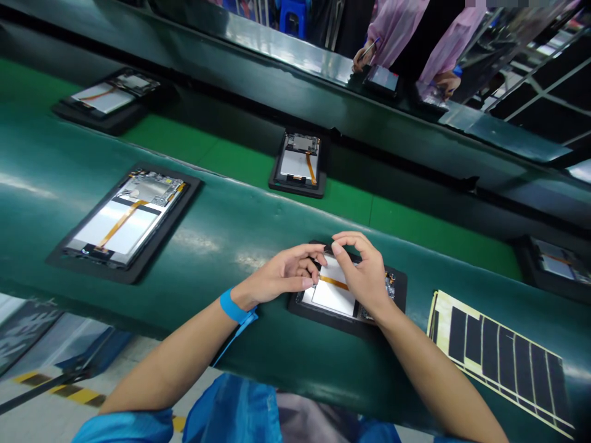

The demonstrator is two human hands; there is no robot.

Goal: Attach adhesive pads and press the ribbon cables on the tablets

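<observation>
An opened tablet (333,289), its white battery and orange ribbon cable showing, lies on a black pad (318,315) in front of me. Over its left part, my left hand (292,271) has curled fingers, with the thumb apart from the index fingertip. My right hand (365,274) arches above the tablet's middle, thumb and index pinched at its far edge. A small black piece (328,249) shows between both hands' fingertips; its exact shape is partly hidden. On my left wrist is a blue strap (234,307) with a cord.
Right of the tablet lies a yellowish sheet of black adhesive strips (503,354). Another opened tablet (127,215) rests on a pad at left. Several more, including one tablet (300,161), sit along the green belt (221,157). Across it, a person in pink sleeves (401,31) handles a device.
</observation>
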